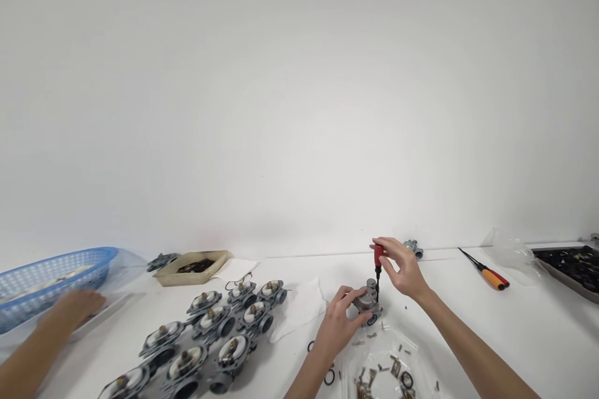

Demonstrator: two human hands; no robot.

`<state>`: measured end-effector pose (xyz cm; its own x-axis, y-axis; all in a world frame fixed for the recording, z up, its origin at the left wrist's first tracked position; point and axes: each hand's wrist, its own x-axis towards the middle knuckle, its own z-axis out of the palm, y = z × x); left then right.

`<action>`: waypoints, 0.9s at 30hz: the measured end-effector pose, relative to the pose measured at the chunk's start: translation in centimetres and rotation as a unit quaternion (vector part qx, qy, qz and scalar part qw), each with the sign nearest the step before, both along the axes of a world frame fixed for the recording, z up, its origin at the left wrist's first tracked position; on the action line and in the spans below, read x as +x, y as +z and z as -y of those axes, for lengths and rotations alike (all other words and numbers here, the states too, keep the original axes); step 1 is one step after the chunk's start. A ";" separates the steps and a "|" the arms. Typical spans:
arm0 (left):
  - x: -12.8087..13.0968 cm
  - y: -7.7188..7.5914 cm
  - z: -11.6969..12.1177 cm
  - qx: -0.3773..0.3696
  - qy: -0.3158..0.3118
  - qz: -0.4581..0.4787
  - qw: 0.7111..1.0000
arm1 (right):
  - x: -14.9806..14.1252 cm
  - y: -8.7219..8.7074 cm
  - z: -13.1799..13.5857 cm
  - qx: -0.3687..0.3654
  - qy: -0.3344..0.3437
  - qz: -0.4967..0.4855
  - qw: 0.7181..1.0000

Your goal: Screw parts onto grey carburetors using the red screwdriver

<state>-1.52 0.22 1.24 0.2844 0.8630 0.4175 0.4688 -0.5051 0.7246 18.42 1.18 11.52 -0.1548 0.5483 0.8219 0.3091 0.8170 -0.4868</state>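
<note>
**Red-handled screwdriver [378, 255] upright in a carburetor [369, 298]**

On the white workbench [472, 340], rows of matching carburetors [210, 336] lie left of the held carburetor. Loose screws and O-rings sit in a clear bag [384, 368] in front of it. Another person's hand [77, 308] is farther left. The left hand [337, 323] wraps the carburetor; the right hand [402, 268] pinches the screwdriver, its tip in the casting. No writing is legible.
</note>
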 end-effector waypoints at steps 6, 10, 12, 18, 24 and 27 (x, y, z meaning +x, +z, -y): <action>-0.7 0.4 0.2 -0.013 -0.013 -0.016 1.000 | 0.3 -0.3 -0.7 0.009 -0.107 -0.036 0.994; -1.0 0.8 0.3 -0.022 -0.021 -0.025 0.999 | 0.8 -0.4 -0.7 0.010 -0.040 0.000 0.999; -1.1 1.1 0.3 -0.029 -0.030 -0.032 0.999 | 0.8 -0.4 -0.8 -0.015 -0.015 0.009 1.000; -1.7 1.3 0.2 -0.037 -0.036 -0.043 0.998 | 0.7 -0.4 -0.9 0.009 -0.082 -0.008 0.997; -1.6 0.8 0.0 -0.033 -0.039 -0.035 0.998 | 0.7 -0.6 -1.0 -0.031 0.001 -0.028 0.999; -1.5 0.5 -0.1 -0.037 -0.039 -0.026 0.998 | 0.7 -0.8 -1.1 -0.009 -0.058 -0.035 0.998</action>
<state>-2.98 0.34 1.76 0.3713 0.8656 0.3359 0.4688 -0.4870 0.7369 19.14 2.28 10.75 -0.0316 0.5747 0.8178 0.3660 0.7680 -0.5256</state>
